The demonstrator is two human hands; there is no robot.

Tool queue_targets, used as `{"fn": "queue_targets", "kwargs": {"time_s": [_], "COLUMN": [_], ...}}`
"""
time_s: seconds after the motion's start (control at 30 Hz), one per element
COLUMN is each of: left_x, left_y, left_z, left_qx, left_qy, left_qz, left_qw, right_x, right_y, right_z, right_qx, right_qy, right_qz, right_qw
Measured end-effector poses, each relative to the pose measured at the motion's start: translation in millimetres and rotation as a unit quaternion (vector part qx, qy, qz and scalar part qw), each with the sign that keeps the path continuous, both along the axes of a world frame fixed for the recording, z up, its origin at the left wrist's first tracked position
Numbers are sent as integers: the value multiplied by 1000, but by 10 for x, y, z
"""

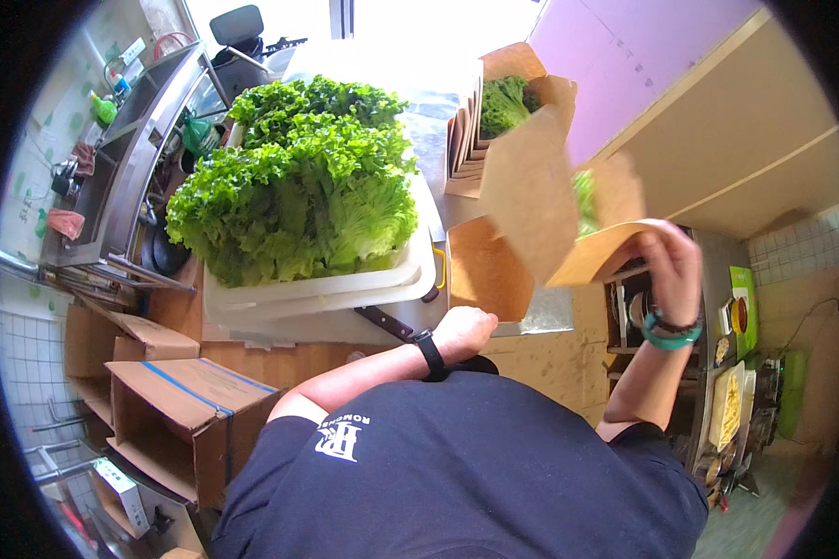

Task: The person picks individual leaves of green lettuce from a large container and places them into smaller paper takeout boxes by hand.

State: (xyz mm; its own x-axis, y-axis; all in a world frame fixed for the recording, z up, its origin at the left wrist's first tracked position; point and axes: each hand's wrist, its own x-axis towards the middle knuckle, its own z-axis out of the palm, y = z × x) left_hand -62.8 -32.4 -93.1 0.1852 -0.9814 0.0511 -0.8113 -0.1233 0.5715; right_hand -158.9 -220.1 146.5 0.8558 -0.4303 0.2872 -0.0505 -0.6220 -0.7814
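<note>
Raised at the right, my right hand grips the side of an open kraft paper food box that is tilted and slightly blurred, with green lettuce inside. My left hand, fingers curled, rests at the near edge of another open kraft box standing on the metal table; its fingertips are partly hidden. Left of the boxes, a white plastic tub is heaped with leafy green lettuce. Farther back stands a row of nested kraft boxes, beside a box holding lettuce.
A knife with a dark riveted handle lies by the tub's near edge, its blade hidden. Cardboard cartons stand at the lower left, below a steel sink unit. At the right is a counter with a tray of pale yellow food.
</note>
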Motion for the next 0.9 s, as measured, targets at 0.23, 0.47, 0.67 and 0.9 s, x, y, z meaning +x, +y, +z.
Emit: {"fn": "queue_targets", "kwargs": {"time_s": [0.23, 0.47, 0.67, 0.9], "left_x": [-7, 196, 996, 1721], "left_y": [114, 336, 943, 940], "left_z": [16, 501, 619, 617], "left_qx": [-70, -184, -274, -41], "left_qy": [41, 55, -117, -117], "left_qz": [17, 86, 389, 513], "left_qw": [997, 978, 872, 849], "right_x": [741, 1584, 1673, 2086], "right_y": [-359, -1242, -58, 916], "right_z": [325, -661, -569, -1622], "right_qx": [-127, -217, -459, -193], "right_qy": [-141, 57, -179, -34], "right_qz": [29, 49, -121, 118], "right_qw": [981, 973, 862, 973]}}
